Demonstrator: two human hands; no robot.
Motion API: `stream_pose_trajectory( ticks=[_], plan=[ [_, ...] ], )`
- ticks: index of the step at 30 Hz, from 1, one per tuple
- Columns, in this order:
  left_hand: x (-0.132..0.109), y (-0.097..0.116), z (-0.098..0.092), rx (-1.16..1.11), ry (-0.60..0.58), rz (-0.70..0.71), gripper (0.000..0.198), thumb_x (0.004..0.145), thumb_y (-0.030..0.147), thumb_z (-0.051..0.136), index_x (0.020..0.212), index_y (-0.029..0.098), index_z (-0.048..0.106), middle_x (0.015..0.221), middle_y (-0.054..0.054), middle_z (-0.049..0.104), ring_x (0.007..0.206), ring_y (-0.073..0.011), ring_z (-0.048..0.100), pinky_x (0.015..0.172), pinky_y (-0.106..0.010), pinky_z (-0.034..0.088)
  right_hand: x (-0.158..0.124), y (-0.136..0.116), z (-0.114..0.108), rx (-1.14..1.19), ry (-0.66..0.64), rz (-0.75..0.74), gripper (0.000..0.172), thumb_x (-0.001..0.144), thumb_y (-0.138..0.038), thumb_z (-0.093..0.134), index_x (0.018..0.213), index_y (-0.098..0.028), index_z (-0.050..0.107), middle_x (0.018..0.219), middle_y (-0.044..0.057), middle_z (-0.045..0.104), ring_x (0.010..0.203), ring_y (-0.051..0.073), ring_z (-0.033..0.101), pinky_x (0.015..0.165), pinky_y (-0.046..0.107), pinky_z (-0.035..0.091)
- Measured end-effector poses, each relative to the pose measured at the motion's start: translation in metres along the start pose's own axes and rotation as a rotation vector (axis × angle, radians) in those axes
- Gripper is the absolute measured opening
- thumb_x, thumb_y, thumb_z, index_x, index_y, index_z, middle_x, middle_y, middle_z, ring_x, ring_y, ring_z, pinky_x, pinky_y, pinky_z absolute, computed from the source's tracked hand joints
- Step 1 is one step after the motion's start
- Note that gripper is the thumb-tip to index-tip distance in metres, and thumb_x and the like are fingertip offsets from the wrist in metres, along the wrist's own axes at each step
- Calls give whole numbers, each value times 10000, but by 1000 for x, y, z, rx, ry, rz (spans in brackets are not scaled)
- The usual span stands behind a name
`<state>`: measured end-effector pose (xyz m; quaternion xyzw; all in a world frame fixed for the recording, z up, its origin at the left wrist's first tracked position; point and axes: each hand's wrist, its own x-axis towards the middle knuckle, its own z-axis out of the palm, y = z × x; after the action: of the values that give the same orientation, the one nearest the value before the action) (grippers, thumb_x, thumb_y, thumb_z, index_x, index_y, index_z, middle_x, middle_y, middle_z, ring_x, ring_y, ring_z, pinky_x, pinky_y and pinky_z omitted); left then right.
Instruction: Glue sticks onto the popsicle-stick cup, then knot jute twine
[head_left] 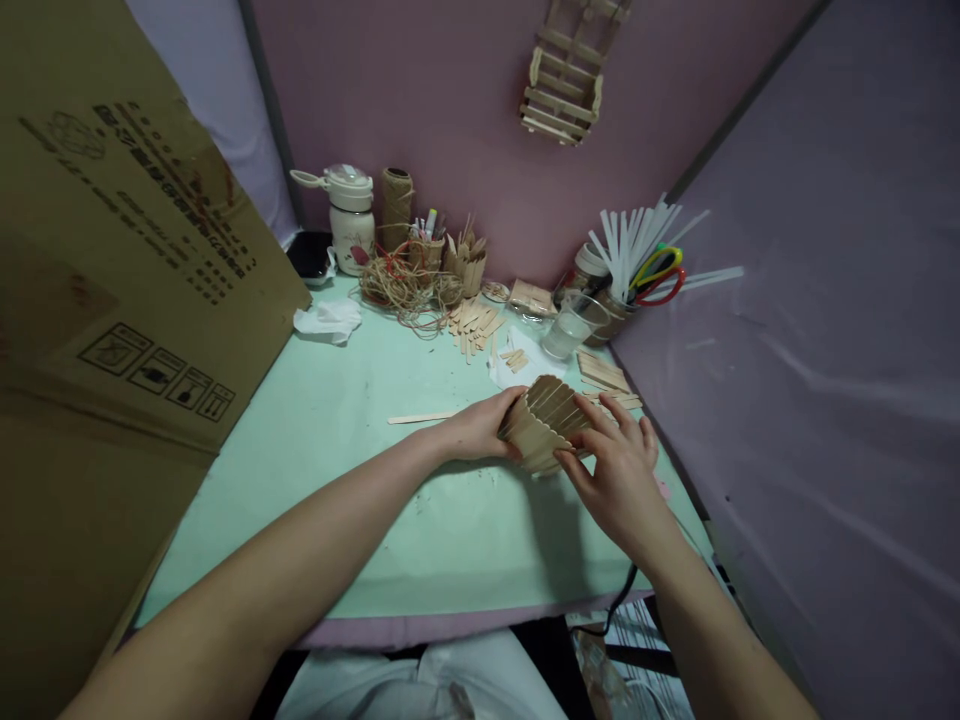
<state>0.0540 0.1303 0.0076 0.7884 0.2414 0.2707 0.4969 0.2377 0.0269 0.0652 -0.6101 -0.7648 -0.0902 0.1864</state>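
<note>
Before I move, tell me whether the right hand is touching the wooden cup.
Touching. The head view shows the right hand with its thumb and fingers against the near right rim of the wooden cup.

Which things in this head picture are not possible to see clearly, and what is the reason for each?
In the head view:
Hanging wooden rack: its top is cut off by the upper edge.
Left hand: some fingers are hidden behind the stick container.
Small pink thing: partly covered by the right hand.
Small box print: too small and blurred to read.
</note>
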Motion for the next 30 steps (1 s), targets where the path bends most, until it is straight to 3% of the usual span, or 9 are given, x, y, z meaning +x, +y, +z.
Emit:
stream_pose_trajectory(
  ticks=[5, 21, 30],
  plan=[
    [0, -2, 0, 11, 4, -7, 893, 576, 284, 779, 1361, 208, 360, 1335, -99, 522, 1194, -299, 500, 956, -388, 422, 0, 0, 2, 18, -20, 1, 152, 838, -272, 524, 722, -206, 597, 1347, 96, 555, 1314, 353, 363, 1001, 652, 248],
    [-1, -4, 1, -3, 7, 12, 930, 578, 277, 778, 1393, 215, 335, 1353, -103, 512, 1196, -296, 503, 975, -406, 412, -4, -14, 10, -144, 120, 22, 150, 860, -194, 496, 739, -193, 585, 1244, 105, 634, 1279, 275, 433, 1041, 520, 202],
    [-2, 2, -1, -3, 4, -14, 906, 572, 285, 784, 1371, 213, 365, 1346, -110, 513, 1207, -316, 491, 964, -431, 419, -11, -5, 2, -148, 95, 9, 106, 856, -295, 560, 858, -210, 624, 1370, 116, 527, 1311, 331, 371, 1039, 620, 173]
  ],
)
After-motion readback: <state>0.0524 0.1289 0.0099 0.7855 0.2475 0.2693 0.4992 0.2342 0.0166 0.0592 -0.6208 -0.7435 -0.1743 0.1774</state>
